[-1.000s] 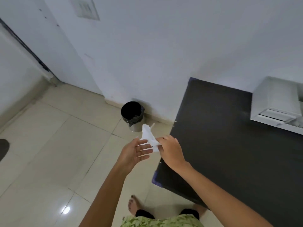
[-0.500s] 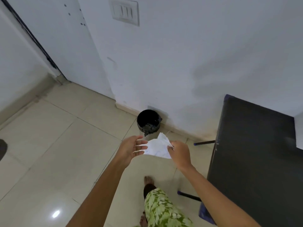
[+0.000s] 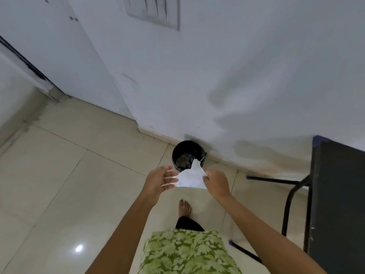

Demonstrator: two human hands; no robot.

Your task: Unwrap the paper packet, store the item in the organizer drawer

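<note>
A crumpled white paper wrapper [image 3: 191, 177] hangs in the air between my two hands, just in front of a small black waste bin [image 3: 178, 151] on the floor. My right hand [image 3: 216, 183] pinches the paper's right edge. My left hand [image 3: 158, 181] is spread, fingers apart, with its fingertips touching the paper's left edge. The organizer drawer is out of view, and no unwrapped item is visible.
The bin stands against a white wall with a switch plate [image 3: 153, 10] high up. A black table [image 3: 339, 204] with dark metal legs [image 3: 288, 206] fills the right side. Beige floor tiles [image 3: 69, 175] stretch left. My bare foot [image 3: 184, 208] steps forward.
I have walked toward the bin, which is now closer and just beyond the paper. The table has slid to the right edge and the organizer has left the view. The paper is spread wider.
</note>
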